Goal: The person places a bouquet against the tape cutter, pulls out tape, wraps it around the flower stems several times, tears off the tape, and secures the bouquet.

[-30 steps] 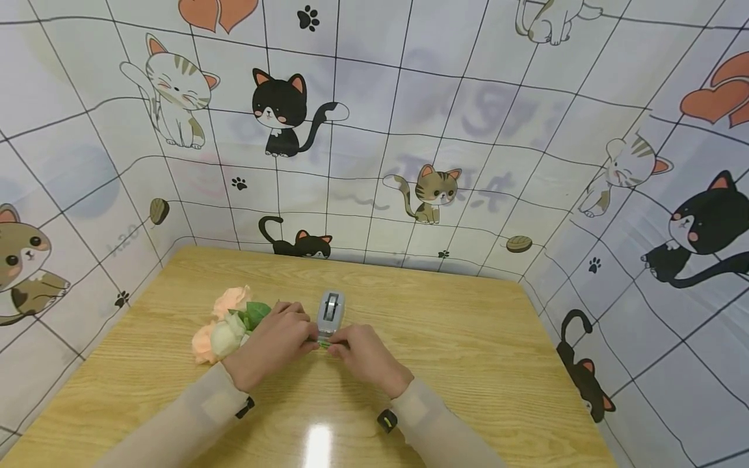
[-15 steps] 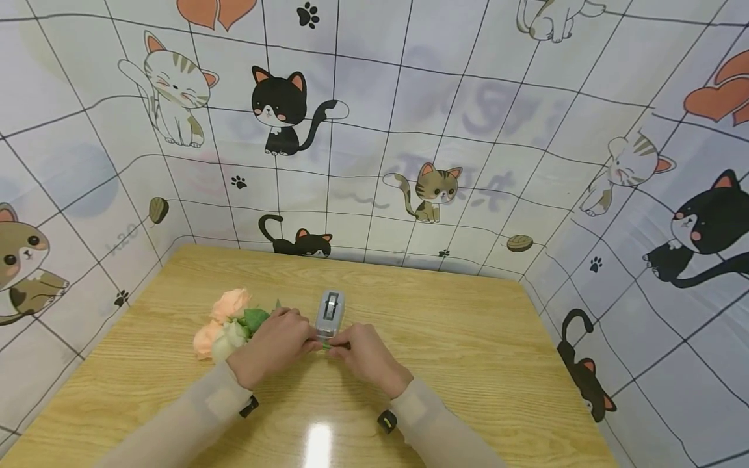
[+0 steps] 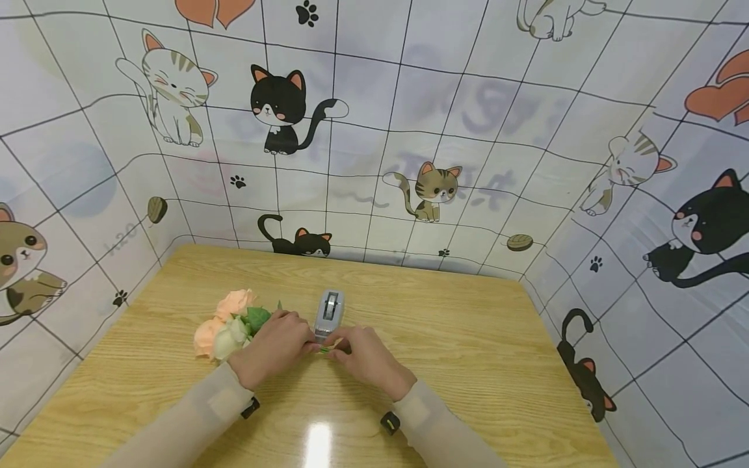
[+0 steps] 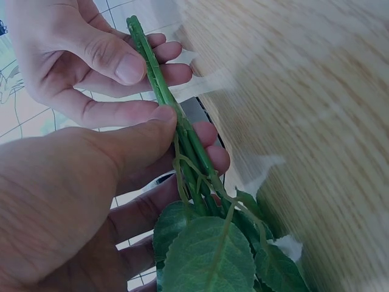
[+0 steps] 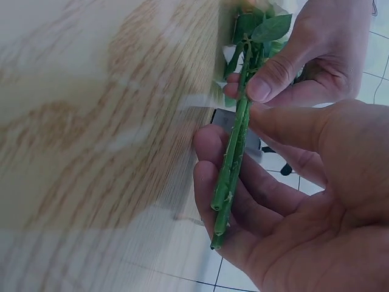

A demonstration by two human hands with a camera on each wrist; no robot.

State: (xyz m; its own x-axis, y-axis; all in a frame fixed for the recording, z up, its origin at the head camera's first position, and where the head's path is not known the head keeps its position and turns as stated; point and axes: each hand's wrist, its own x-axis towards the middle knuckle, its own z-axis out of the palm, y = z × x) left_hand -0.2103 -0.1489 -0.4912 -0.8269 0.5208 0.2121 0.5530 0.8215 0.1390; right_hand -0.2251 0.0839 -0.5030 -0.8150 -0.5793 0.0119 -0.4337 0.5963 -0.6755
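A bunch of roses (image 3: 231, 335), with peach and white blooms, lies to the left in the head view. Its green stems (image 4: 163, 91) run to the right between both hands. My left hand (image 3: 277, 344) pinches the stems between thumb and fingers, just below the leaves (image 4: 213, 255). Closer to the cut ends, my right hand (image 3: 368, 361) has its thumb on the near side of the stems (image 5: 234, 158) and its fingers curled behind them. Right behind the hands stands a grey tape dispenser (image 3: 329, 312) with a tape roll in it.
The wooden table (image 3: 456, 338) reaches back to a wall covering (image 3: 374, 97) printed with cats and grid lines. Similar printed covering rises on the left and right sides.
The blooms have shifted slightly to the right and turned a little. My left hand moved slightly with them, and the right hand's fingers changed their position on the stems. The dispenser stayed in place.
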